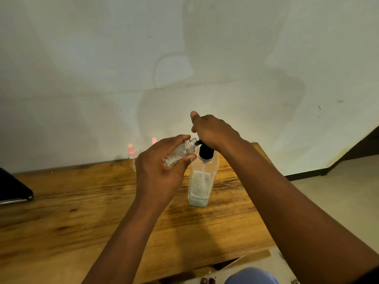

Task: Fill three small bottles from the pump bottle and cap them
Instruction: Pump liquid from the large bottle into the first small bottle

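The wooden table (pixel 82 212) carries your pump bottle (pixel 202 181) upright at centre, liquid low in its base. Your right hand (pixel 213 130) is closed over its black pump head (pixel 205 151). Your left hand (pixel 158 173) wraps the small bottle (pixel 180 153), tilted, open neck at the nozzle. It looks like light, rigid clear plastic, likely slippery when wet; grip the body. Two pink-capped bottles (pixel 131 149) stand far left against the wall.
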